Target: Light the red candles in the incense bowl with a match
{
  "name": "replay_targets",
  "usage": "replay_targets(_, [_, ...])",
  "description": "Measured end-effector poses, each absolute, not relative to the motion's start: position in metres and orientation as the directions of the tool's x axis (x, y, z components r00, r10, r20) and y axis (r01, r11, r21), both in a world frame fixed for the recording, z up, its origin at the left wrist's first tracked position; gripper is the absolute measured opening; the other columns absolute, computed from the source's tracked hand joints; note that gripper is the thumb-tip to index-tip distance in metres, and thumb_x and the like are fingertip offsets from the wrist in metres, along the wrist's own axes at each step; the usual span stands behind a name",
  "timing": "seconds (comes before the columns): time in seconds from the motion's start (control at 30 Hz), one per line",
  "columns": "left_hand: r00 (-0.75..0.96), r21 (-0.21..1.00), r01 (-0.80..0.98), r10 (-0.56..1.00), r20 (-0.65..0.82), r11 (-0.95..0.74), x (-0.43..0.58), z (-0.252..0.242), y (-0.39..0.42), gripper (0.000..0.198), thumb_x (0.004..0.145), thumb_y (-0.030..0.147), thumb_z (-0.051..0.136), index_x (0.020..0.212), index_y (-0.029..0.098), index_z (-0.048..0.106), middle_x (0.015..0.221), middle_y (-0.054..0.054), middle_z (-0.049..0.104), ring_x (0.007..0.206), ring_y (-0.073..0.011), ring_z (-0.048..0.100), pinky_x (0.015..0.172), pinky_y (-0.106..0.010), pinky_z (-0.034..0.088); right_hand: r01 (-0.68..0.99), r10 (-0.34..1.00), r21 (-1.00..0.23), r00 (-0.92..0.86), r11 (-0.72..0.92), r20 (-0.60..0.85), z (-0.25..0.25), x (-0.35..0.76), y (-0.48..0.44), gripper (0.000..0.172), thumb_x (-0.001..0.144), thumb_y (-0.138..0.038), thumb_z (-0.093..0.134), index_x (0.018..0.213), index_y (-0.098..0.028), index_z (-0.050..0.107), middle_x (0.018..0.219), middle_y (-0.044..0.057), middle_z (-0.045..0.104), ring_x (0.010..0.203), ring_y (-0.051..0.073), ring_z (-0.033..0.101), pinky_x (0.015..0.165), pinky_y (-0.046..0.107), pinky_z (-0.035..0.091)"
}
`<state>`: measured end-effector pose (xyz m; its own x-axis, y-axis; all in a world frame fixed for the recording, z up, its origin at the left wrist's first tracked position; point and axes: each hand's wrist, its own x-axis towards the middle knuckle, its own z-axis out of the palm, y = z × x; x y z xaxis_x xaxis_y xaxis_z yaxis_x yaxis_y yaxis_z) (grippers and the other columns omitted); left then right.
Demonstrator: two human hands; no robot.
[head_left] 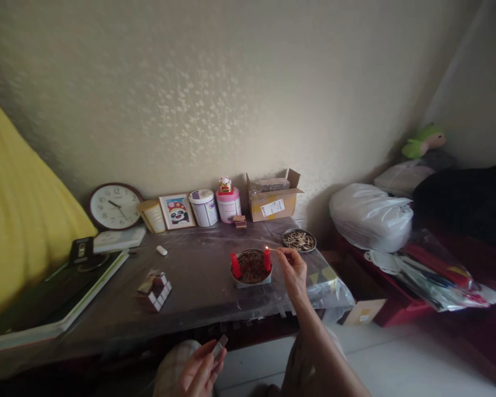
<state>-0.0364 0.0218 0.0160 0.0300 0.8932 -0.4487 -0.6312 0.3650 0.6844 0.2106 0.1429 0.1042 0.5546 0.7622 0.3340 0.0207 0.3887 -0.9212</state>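
Between the fingertips of my right hand (292,269) is a thin matchstick (273,250), its tip at the top of the right red candle (267,259), where a small flame glows. That candle and another red candle (235,266) stand in a round bowl (253,283) filled with dark brown grains. Below the table edge, near my knees, my left hand (202,368) is closed around a small matchbox (219,345). To the right of the bowl lies a round tin (300,241) full of used-looking matchsticks.
Stacked small boxes (155,290) and a white oval object (161,250) lie on the plastic-covered table (194,275). Along the wall stand a clock (116,206), a framed panda picture (177,211), canisters (204,208) and an open cardboard box (273,202). White bags (372,218) are at right.
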Motion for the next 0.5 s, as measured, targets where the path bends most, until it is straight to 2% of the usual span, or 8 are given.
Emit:
replay_targets(0.23, [0.075,0.647,-0.658,0.888,-0.454,0.386,-0.0395,0.0145,0.0220,0.037,0.047,0.030,0.091,0.079,0.016,0.077,0.087,-0.011,0.080,0.085,-0.0235,0.074,0.075,-0.026,0.057,0.016,0.762,-0.923,0.559,0.384,0.326,0.1020,0.2109,0.1454,0.024,0.069,-0.041,0.070,0.072,-0.017,0.066,0.068,0.001,0.066,0.065,0.016,0.058,0.063,0.027,0.047])
replay_targets(0.5, [0.053,0.674,-0.631,0.888,-0.457,0.384,-0.0404,0.0116,0.0235,0.038,0.050,0.031,0.090,0.081,0.014,0.076,0.090,-0.013,0.079,0.089,-0.0267,0.073,0.077,-0.030,0.057,-0.029,0.777,-0.919,0.544,0.394,0.316,0.1022,0.2096,0.1435,0.025,0.070,-0.041,0.071,0.073,-0.017,0.066,0.068,0.001,0.065,0.064,0.015,0.057,0.061,0.026,0.048])
